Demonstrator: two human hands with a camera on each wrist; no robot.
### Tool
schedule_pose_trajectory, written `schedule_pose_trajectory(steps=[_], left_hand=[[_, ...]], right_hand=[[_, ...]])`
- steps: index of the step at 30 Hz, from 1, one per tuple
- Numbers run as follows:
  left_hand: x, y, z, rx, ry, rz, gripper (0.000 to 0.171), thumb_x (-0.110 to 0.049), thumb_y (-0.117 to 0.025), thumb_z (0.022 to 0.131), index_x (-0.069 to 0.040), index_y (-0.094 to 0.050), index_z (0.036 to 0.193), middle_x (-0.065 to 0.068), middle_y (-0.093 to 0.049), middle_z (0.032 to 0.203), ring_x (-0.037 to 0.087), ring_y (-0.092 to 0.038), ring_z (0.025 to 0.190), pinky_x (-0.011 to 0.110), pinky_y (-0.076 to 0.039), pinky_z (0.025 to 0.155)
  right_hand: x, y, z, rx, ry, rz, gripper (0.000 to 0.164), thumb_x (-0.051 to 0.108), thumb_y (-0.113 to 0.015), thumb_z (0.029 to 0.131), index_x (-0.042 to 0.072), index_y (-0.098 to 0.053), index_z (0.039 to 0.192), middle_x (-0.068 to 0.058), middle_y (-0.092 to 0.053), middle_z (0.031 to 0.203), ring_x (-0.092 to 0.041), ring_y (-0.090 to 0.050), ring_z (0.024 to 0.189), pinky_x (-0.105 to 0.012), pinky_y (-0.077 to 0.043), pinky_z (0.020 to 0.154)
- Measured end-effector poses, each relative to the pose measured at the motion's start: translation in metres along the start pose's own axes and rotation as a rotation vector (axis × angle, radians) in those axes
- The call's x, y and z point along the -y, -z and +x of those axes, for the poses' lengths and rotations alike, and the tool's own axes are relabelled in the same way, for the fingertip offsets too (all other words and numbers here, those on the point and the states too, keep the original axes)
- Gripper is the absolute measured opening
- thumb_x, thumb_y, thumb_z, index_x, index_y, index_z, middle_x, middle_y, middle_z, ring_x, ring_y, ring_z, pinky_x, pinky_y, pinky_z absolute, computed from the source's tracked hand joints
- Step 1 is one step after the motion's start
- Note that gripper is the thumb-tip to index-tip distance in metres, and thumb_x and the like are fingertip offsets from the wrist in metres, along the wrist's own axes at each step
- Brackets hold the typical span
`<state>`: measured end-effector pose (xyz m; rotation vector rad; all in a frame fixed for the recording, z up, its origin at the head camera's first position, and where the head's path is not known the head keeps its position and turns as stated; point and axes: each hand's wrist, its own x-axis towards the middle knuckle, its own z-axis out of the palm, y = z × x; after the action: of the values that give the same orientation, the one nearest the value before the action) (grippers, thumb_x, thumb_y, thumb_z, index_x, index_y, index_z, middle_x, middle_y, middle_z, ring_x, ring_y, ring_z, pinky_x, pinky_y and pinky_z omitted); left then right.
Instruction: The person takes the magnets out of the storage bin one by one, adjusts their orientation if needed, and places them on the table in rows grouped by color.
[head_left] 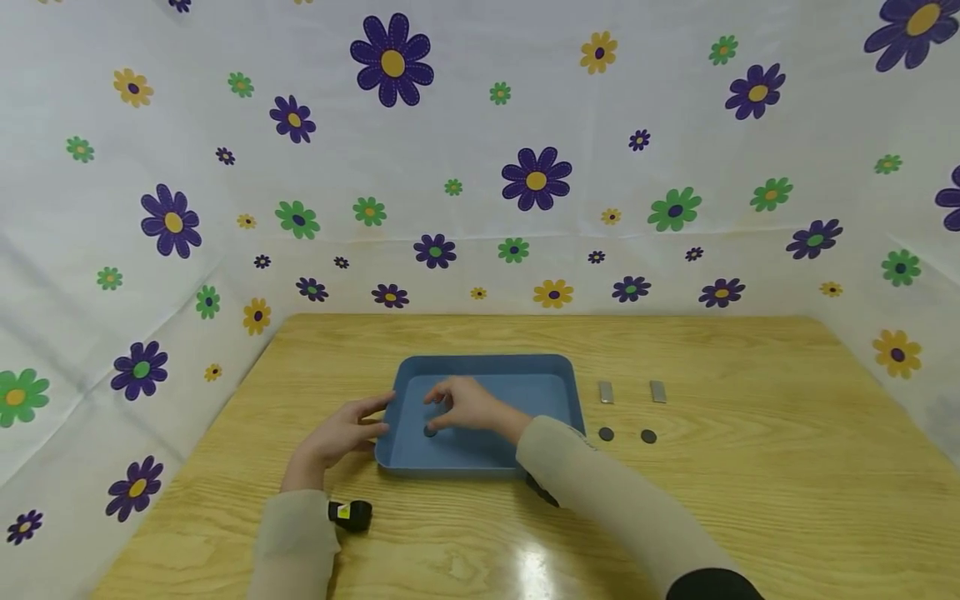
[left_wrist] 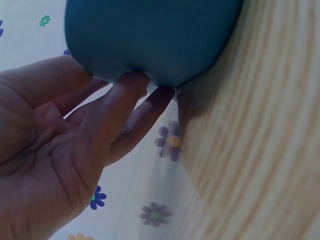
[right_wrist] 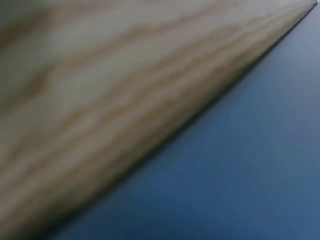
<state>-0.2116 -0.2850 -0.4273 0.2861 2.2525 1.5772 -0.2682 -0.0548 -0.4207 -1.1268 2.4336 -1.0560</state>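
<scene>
A blue rectangular tray [head_left: 480, 472] lies on the table. My left hand [head_left: 337, 437] is at its left side, and in the left wrist view the fingertips [left_wrist: 134, 80] touch the tray's outer wall [left_wrist: 150, 35]. Over the inside of the tray, my right hand [head_left: 468, 406] reaches down with thumb and index finger apart. A small dark round disc [head_left: 430, 432] is at the thumb tip, partly covered by it. The right wrist view has only the tray wall [right_wrist: 250, 150] and table, with no fingers visible.
Right of the tray are two grey rectangular pieces [head_left: 606, 392] and, nearer me, two dark round discs [head_left: 606, 434]. The wooden table [head_left: 750, 500] meets a flower-patterned white cloth [head_left: 465, 150] at the back and sides. A black wrist device [head_left: 352, 515] sits by my left sleeve.
</scene>
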Motion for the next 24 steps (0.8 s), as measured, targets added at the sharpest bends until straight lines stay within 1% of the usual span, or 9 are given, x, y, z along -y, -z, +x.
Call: schedule_pose_trajectory(steps=[2, 4, 8, 12, 16, 20, 24], left_hand=[[0.001, 0.0, 0.0, 0.001, -0.003, -0.003, 0.054, -0.004, -0.045, 0.092, -0.002, -0.022, 0.14, 0.021, -0.016, 0.143, 0.041, -0.027, 0.123, 0.041, -0.045, 0.083], [0.001, 0.0, 0.0, 0.002, -0.006, -0.005, 0.054, -0.004, -0.045, 0.092, -0.002, -0.022, 0.14, 0.021, -0.016, 0.142, 0.041, -0.028, 0.123, 0.041, -0.045, 0.083], [0.001, 0.0, 0.001, 0.01, -0.009, -0.009, 0.054, -0.004, -0.045, 0.092, -0.002, -0.021, 0.14, 0.022, -0.016, 0.143, 0.042, -0.028, 0.122, 0.041, -0.045, 0.083], [0.001, -0.001, 0.001, 0.015, -0.009, -0.011, 0.054, -0.003, -0.044, 0.092, -0.001, -0.02, 0.14, 0.022, -0.016, 0.142, 0.041, -0.028, 0.122, 0.04, -0.045, 0.083], [0.001, -0.001, 0.001, 0.023, -0.019, -0.016, 0.054, -0.003, -0.044, 0.092, -0.001, -0.02, 0.14, 0.022, -0.017, 0.142, 0.041, -0.028, 0.122, 0.04, -0.045, 0.082], [0.0, -0.001, 0.0, 0.03, -0.024, -0.015, 0.054, -0.004, -0.044, 0.092, -0.001, -0.02, 0.14, 0.022, -0.015, 0.142, 0.041, -0.028, 0.122, 0.04, -0.046, 0.081], [-0.001, -0.001, 0.0, 0.028, -0.023, -0.018, 0.054, -0.003, -0.043, 0.092, -0.001, -0.019, 0.14, 0.022, -0.015, 0.143, 0.041, -0.029, 0.122, 0.04, -0.046, 0.081]], right_hand=[[-0.001, -0.001, 0.001, 0.006, -0.011, -0.013, 0.037, 0.018, -0.072, 0.075, 0.004, -0.063, 0.108, -0.01, -0.055, 0.107, -0.024, -0.051, 0.095, -0.031, -0.044, 0.076], [-0.002, -0.001, 0.002, 0.016, -0.028, -0.018, 0.035, 0.018, -0.071, 0.075, 0.006, -0.064, 0.107, -0.011, -0.051, 0.117, -0.026, -0.047, 0.106, -0.035, -0.042, 0.083], [-0.008, -0.001, 0.004, 0.036, -0.079, 0.005, 0.03, 0.018, -0.071, 0.075, 0.009, -0.065, 0.104, -0.012, -0.036, 0.135, -0.029, -0.033, 0.122, -0.041, -0.034, 0.094], [-0.011, -0.001, 0.005, 0.061, -0.096, 0.024, 0.027, 0.016, -0.072, 0.074, 0.01, -0.067, 0.1, -0.011, -0.03, 0.14, -0.03, -0.027, 0.126, -0.044, -0.029, 0.097], [-0.012, -0.004, 0.007, 0.097, -0.113, -0.002, 0.027, 0.016, -0.073, 0.074, 0.012, -0.068, 0.1, -0.009, -0.027, 0.142, -0.028, -0.024, 0.128, -0.043, -0.026, 0.1], [-0.011, -0.007, 0.009, 0.116, -0.13, -0.037, 0.03, 0.017, -0.073, 0.074, 0.013, -0.068, 0.102, -0.008, -0.025, 0.142, -0.027, -0.023, 0.128, -0.041, -0.025, 0.101], [-0.009, -0.008, 0.009, 0.115, -0.128, -0.055, 0.028, 0.016, -0.072, 0.074, 0.011, -0.068, 0.102, -0.01, -0.026, 0.142, -0.028, -0.024, 0.128, -0.041, -0.025, 0.1]])
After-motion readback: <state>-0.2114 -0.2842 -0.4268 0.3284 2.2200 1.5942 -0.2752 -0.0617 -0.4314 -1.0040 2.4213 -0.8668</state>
